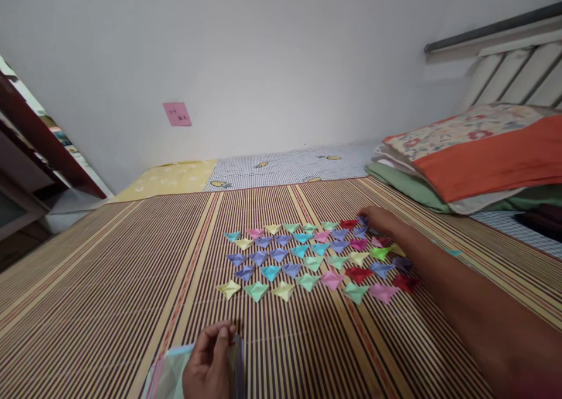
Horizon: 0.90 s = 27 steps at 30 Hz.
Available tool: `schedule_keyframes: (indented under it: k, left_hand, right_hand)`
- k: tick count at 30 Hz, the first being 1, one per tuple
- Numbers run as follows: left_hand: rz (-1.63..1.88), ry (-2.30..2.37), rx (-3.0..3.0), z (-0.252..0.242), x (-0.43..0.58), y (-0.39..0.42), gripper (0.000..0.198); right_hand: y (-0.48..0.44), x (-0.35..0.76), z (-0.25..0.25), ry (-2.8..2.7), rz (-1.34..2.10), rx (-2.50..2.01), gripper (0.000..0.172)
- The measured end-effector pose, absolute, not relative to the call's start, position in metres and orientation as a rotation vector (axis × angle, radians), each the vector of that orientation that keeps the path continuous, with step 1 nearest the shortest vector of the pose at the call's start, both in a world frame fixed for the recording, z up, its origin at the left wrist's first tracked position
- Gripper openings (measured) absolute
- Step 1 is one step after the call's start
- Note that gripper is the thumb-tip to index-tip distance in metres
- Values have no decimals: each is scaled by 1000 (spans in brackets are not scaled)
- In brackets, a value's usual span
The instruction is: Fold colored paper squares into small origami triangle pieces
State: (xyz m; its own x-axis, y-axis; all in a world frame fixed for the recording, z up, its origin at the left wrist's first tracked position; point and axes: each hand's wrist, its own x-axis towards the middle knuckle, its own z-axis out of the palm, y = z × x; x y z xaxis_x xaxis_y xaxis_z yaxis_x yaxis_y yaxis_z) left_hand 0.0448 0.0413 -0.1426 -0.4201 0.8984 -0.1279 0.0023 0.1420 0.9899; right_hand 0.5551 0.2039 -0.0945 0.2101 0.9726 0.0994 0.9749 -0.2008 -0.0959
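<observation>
Nearest the camera, a person's left hand (208, 361) rests over pale sheets (173, 367) with blue and pink edges, its thumb drawn up to its curled fingers; whether anything is pinched between them cannot be told. The sheets lie on a striped mat (109, 282).

Just beyond, small folded paper pieces (271, 273) in yellow, green, blue, purple, pink and red spread across the mat in rough rows, their ends pointed. The right forearm (461, 311) reaches in over the right side of the rows, and a lone teal piece (453, 252) lies on its far side.

At the far right corner of the rows, the right hand (375, 220) is lowered with bent fingers beside a small blue-purple piece (362, 220); whether it grasps that piece or merely touches it cannot be told.

Farther back at right, an orange and floral cushion (487, 153) sits on folded green cloth (408, 188). Checked cloth (281, 167) and yellow cloth (171, 177) border the mat's far edge, below a white wall (298, 65) bearing a pink note (177, 114) with dark writing.
</observation>
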Motion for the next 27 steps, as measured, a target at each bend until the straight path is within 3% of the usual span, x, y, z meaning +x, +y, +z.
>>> schedule_keyframes:
  k: [20,27]
  left_hand:
    - [1393,1575,917,-136,48,39,58]
    - [1402,1566,864,-137,51,39,58]
  right_hand:
    - [218,480,-61,-2105,85,-2100,26]
    - [184,466,-40,-1858,-80,-1858,13]
